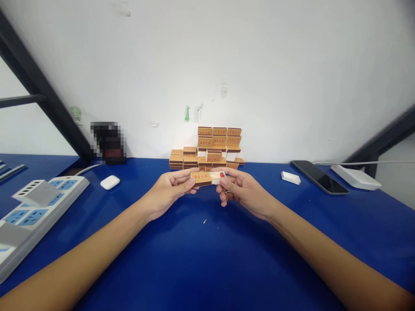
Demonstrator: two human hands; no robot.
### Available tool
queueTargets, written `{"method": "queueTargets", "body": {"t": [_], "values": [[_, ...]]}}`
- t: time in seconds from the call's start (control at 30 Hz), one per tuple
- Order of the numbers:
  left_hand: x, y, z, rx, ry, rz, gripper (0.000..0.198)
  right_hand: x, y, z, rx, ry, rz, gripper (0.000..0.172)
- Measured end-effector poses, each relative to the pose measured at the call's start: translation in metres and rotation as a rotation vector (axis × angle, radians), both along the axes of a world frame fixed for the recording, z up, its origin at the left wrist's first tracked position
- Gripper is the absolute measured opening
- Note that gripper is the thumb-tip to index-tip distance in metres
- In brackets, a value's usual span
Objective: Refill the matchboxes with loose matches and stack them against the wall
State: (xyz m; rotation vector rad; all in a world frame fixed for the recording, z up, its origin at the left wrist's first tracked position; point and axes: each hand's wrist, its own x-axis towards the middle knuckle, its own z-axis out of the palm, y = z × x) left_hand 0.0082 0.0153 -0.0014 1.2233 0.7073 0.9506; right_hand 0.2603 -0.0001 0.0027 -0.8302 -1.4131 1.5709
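Note:
Between my hands, above the blue table (201, 259), is a yellow matchbox (201, 177) with red lettering. Its white inner tray (215, 181) is slid partly out to the right, and red-tipped matches (216, 174) show inside. My left hand (170, 188) pinches the sleeve at its left end, thumb in front. At the other end my right hand (244, 190) grips the tray between thumb and fingers. Just behind stand stacked matchboxes (219, 141), some with white trays showing, beside a lower stack (183, 159) on the left.
On the left lie a power strip (69, 190) with plugged-in adapters and a white earbud case (110, 182). To the right are a small white block (291, 177), a black phone (319, 177) and a white flat box (356, 177). A white wall (275, 86) rises behind.

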Motion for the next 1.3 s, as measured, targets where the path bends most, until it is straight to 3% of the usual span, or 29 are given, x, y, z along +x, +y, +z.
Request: {"method": "queueTargets", "body": {"t": [0.27,0.43,0.57,0.73,0.8,1.13,1.3], "values": [[0.006,-0.006,0.004,-0.134,-0.02,0.038,0.049,-0.011,-0.005,-0.009,0.052,-0.013,-0.07,0.048],[0.009,-0.009,0.006,-0.237,-0.021,0.058,0.038,-0.01,-0.006,-0.009,0.063,-0.047,-0.022,0.047],[0.011,-0.01,0.0,-0.218,-0.028,0.072,0.035,-0.013,-0.009,-0.011,0.14,-0.126,-0.012,0.056],[0.019,-0.018,-0.002,-0.216,-0.067,0.095,0.038,-0.028,-0.021,-0.015,0.172,-0.226,-0.173,0.077],[0.021,-0.021,-0.002,-0.205,-0.075,0.124,0.041,-0.034,-0.027,-0.015,0.153,-0.255,-0.177,0.082],[0.027,-0.03,-0.002,-0.188,-0.14,0.039,0.051,-0.045,-0.045,-0.005,0.045,-0.176,0.011,0.086],[0.03,-0.031,0.002,-0.134,-0.113,0.085,0.047,-0.049,-0.042,-0.011,0.03,-0.128,-0.117,0.086]]}}
